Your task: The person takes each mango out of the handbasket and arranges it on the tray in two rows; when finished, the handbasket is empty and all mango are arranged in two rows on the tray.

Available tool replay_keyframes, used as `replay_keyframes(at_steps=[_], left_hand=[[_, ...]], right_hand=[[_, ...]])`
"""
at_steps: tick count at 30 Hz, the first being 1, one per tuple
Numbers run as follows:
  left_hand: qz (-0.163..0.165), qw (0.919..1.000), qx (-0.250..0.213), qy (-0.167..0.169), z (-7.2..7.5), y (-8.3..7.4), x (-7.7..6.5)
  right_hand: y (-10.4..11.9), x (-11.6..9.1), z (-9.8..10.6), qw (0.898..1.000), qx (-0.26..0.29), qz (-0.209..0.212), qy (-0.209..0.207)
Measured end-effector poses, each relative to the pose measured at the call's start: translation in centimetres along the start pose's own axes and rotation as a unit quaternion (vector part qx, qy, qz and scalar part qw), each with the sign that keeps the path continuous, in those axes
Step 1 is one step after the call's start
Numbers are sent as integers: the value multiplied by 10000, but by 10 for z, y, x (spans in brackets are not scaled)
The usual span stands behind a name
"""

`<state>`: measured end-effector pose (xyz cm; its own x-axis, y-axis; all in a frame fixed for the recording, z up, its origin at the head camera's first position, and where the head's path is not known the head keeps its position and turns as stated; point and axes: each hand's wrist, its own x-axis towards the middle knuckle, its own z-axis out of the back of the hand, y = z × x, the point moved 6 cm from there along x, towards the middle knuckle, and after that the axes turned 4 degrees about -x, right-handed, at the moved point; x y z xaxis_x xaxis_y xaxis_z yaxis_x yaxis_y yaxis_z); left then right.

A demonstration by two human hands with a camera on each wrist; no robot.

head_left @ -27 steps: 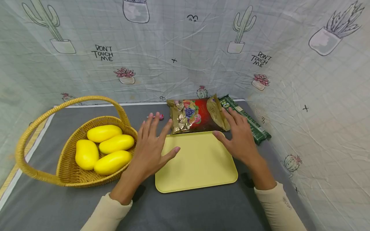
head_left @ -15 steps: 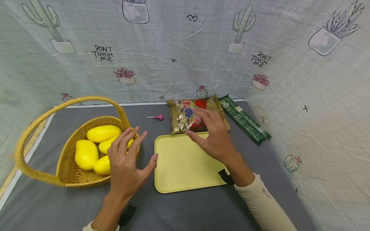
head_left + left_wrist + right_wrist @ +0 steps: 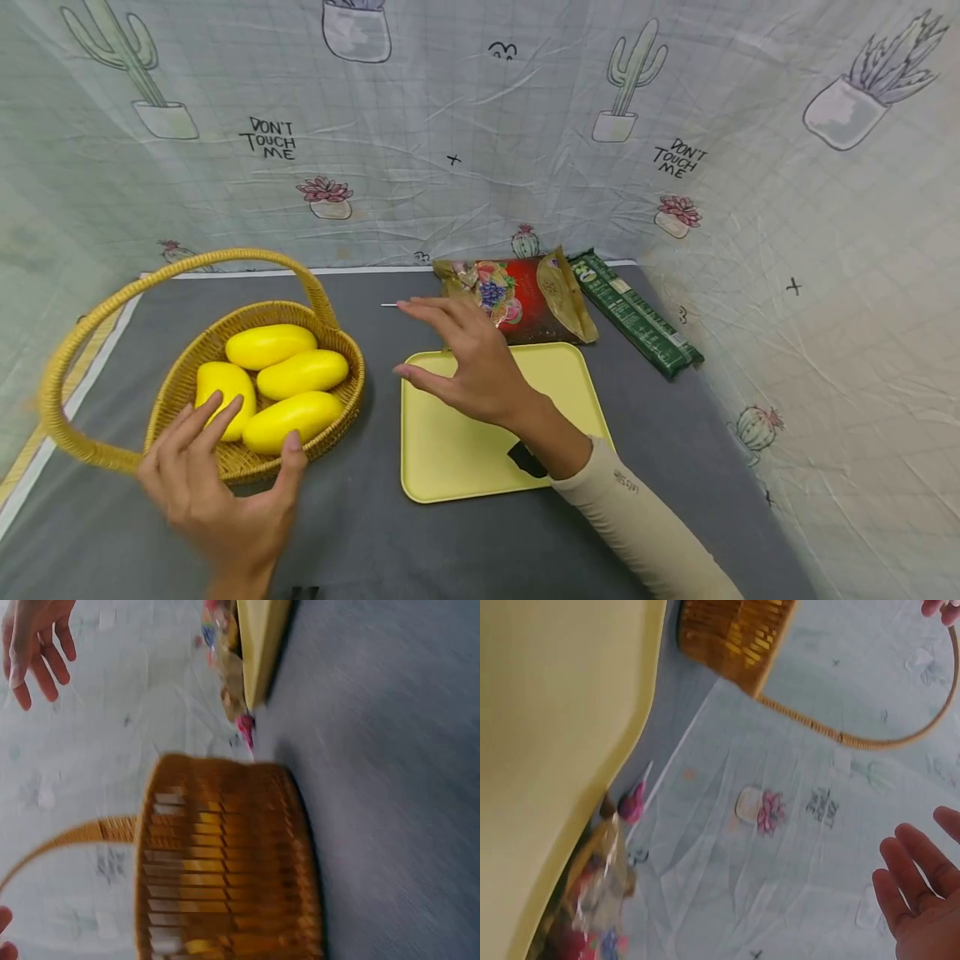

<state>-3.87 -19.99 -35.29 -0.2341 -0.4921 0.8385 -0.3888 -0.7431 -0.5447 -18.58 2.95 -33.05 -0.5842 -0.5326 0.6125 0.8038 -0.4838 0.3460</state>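
Observation:
My left hand point(image 3: 221, 492) hovers at the front of a wicker basket point(image 3: 347, 421), fingers spread and bent slightly, holding nothing. Several yellow mangoes point(image 3: 270, 346) lie inside the basket. Over the left part of a pale yellow tray point(image 3: 465, 454) is my right hand point(image 3: 480, 358), thumb apart from the fingers and nothing between them. Behind its fingertips only the white stick of a lollipop point(image 3: 388, 305) shows in the head view. The right wrist view shows its pink wrapped head point(image 3: 632, 804).
A gold and red candy bag point(image 3: 540, 304) lies behind the tray, partly covered by my right hand. To its right a long green packet point(image 3: 637, 312) lies slanted. The basket's tall handle point(image 3: 311, 287) arches up at the left. A printed cloth point(image 3: 465, 100) hangs behind the table.
Both hands have moved left: the left from beside the tray to the basket's front, the right from near the green packet to above the tray's left part. The objects have stayed in place.

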Motion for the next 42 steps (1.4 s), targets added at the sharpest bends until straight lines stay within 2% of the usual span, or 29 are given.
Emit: replay_keyframes(at_steps=[3,6,9,14,16,18,22,24,29,31,34,42], left_hand=[[266,9989,220,-314,14,7,0],[638,9953,539,-485,27,14,-2],[1028,9897,799,-588,40,22,-8],[1381,9835,960,-673,58,47,-22],[1732,9779,965,-669,61,51,-27],[2251,9678,930,-629,63,59,-34],[3291,9401,758,-467,62,75,-47],[3663,9273,648,-411,61,84,-53],[4421,8958,331,-321,55,93,-64],[4591,8877,139,-326,53,96,-68],[4735,8797,-198,-392,50,99,-74],[4780,8754,-572,-424,46,102,-78]], right_hand=[[9,5,-14,9998,52,100,133],[18,10,-27,9994,107,232,254],[25,14,-39,9985,160,355,387],[36,20,-55,9968,220,509,575],[40,22,-62,9962,260,500,663],[43,23,-69,9953,327,479,781],[49,24,-82,9923,490,429,1049],[51,25,-90,9901,621,411,1187],[57,27,-110,9823,738,316,1691],[59,27,-118,9785,688,267,1924],[61,28,-128,9732,651,226,2193],[66,33,-146,9619,319,161,2712]])
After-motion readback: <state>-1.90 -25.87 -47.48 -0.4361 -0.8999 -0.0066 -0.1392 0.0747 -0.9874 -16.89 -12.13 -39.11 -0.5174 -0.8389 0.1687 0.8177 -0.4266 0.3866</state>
